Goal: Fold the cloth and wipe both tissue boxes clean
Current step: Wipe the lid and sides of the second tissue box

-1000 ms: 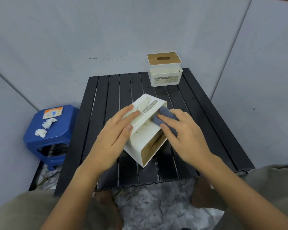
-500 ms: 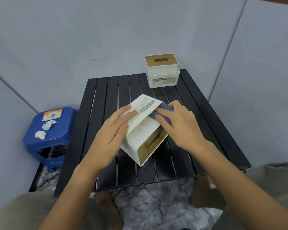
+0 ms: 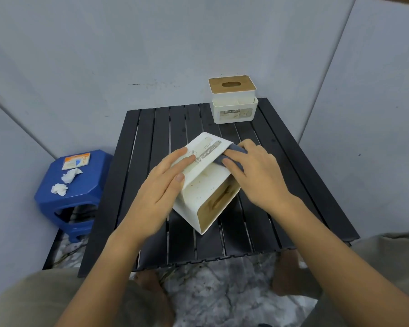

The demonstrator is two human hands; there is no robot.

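Note:
A white tissue box [image 3: 202,190] lies tipped on its side in the middle of the black slatted table [image 3: 293,185], its wooden lid facing me. My left hand [image 3: 161,187] rests flat on its left face with straight fingers, steadying it. My right hand [image 3: 255,173] presses a folded grey cloth [image 3: 234,154] against the box's right upper edge; most of the cloth is hidden under the fingers. A second white tissue box [image 3: 233,100] with a wooden lid stands upright at the table's far right corner.
A blue plastic stool [image 3: 73,192] stands left of the table, carrying two crumpled tissues [image 3: 66,181] and a small orange packet [image 3: 76,160]. Grey walls close in behind and on the right. My knees frame the table's near edge over a marbled floor.
My right hand has slid the cloth along the box's right side toward its far upper edge. The left hand has stayed on the box.

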